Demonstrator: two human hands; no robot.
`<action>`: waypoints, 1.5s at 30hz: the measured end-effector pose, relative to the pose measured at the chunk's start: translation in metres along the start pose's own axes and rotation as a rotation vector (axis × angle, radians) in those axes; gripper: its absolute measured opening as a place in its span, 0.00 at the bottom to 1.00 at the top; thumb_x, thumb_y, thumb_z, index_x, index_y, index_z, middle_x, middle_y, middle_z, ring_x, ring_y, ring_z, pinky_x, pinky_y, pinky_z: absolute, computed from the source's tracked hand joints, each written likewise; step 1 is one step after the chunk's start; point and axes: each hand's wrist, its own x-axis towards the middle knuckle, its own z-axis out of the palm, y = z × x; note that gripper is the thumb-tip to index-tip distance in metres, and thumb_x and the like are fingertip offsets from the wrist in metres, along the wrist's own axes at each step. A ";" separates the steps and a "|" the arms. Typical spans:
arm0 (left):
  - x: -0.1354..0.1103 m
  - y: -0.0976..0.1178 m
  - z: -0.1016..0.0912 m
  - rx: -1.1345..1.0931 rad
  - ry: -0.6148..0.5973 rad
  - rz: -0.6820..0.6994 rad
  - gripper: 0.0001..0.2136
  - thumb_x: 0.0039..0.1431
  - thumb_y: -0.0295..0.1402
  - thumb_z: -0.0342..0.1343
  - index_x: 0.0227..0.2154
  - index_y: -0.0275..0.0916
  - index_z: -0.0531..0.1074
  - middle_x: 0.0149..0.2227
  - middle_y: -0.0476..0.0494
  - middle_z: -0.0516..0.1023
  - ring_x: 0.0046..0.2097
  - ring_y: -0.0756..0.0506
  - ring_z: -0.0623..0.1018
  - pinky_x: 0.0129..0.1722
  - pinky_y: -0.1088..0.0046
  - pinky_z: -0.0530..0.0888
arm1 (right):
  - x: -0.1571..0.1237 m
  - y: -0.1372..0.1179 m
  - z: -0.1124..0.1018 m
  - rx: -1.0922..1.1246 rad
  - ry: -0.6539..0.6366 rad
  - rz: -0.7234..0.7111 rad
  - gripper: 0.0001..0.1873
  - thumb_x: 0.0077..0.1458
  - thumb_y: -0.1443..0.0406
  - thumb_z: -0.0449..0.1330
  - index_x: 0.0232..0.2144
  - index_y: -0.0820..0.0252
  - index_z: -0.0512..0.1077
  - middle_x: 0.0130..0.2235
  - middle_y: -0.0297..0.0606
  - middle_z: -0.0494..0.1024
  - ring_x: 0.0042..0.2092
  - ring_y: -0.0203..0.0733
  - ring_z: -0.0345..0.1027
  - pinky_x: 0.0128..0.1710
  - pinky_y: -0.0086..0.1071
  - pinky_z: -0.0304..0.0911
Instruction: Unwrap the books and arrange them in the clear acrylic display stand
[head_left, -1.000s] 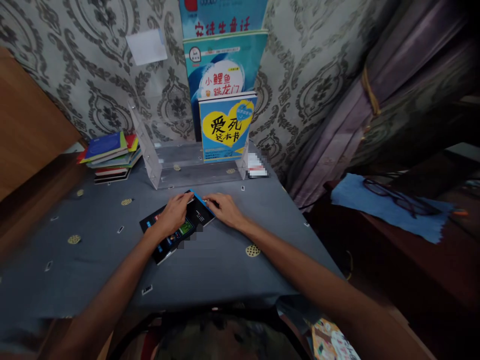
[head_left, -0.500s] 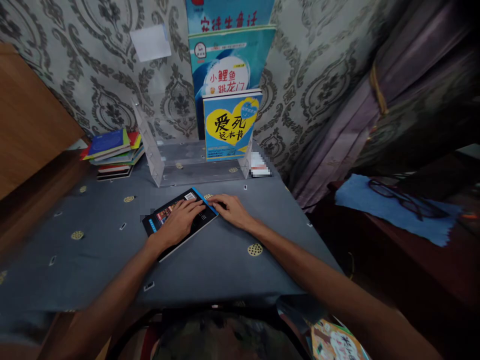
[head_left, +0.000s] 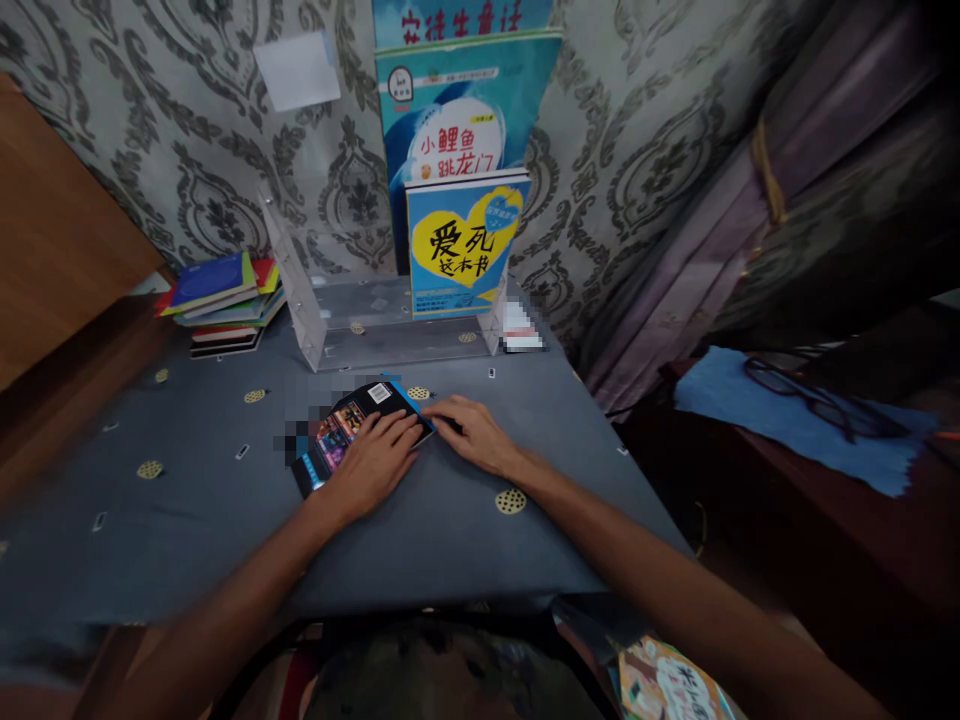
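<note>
A black paperback book [head_left: 346, 427] with a blue spine strip, a barcode and small coloured pictures lies at an angle on the table, its back cover up. Part of its far left side is pixelated. My left hand [head_left: 380, 458] rests flat on the near right part of the cover, fingers stretched out, and hides that part. At the book's right end, my right hand [head_left: 474, 431] has its fingers curled together on the blue spine edge near the corner. The right thumb is partly tucked under the hand.
Beyond the book stands a clear acrylic rack [head_left: 300, 290] holding a blue book with a yellow heart [head_left: 465, 245] and taller blue-green picture books [head_left: 450, 95]. A book stack [head_left: 225, 300] sits at the back left. Eyeglasses [head_left: 825, 400] lie on a blue cloth [head_left: 712, 385] at right.
My left hand has slid right and toward the near edge of the cover, uncovering more of the coloured pictures. My right hand stays at the spine, and the view has shifted slightly.
</note>
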 end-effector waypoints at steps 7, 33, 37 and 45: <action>0.002 -0.001 0.002 0.037 0.068 -0.022 0.16 0.71 0.34 0.45 0.57 0.38 0.66 0.60 0.34 0.72 0.62 0.38 0.71 0.61 0.51 0.67 | 0.000 0.002 0.002 -0.012 0.027 0.007 0.15 0.64 0.68 0.54 0.48 0.58 0.78 0.43 0.41 0.82 0.42 0.42 0.75 0.44 0.34 0.68; -0.002 -0.045 -0.026 0.144 0.042 -0.402 0.16 0.68 0.41 0.50 0.51 0.40 0.72 0.49 0.37 0.73 0.49 0.37 0.74 0.46 0.58 0.75 | 0.001 -0.002 -0.004 -0.160 0.055 0.101 0.17 0.63 0.70 0.55 0.52 0.61 0.74 0.37 0.41 0.80 0.40 0.44 0.70 0.41 0.35 0.64; 0.002 -0.047 -0.013 0.044 0.128 -0.322 0.14 0.68 0.38 0.51 0.51 0.39 0.72 0.49 0.37 0.73 0.51 0.38 0.74 0.51 0.58 0.73 | 0.004 0.005 -0.010 -0.224 0.072 0.157 0.16 0.62 0.70 0.55 0.49 0.62 0.75 0.40 0.42 0.81 0.42 0.44 0.71 0.44 0.35 0.64; 0.028 -0.059 -0.010 -0.109 0.030 -0.157 0.15 0.68 0.31 0.45 0.52 0.39 0.71 0.58 0.38 0.72 0.58 0.41 0.73 0.57 0.58 0.70 | 0.006 0.009 -0.018 -0.351 0.128 0.380 0.16 0.63 0.66 0.54 0.48 0.57 0.78 0.35 0.38 0.82 0.35 0.42 0.74 0.38 0.31 0.63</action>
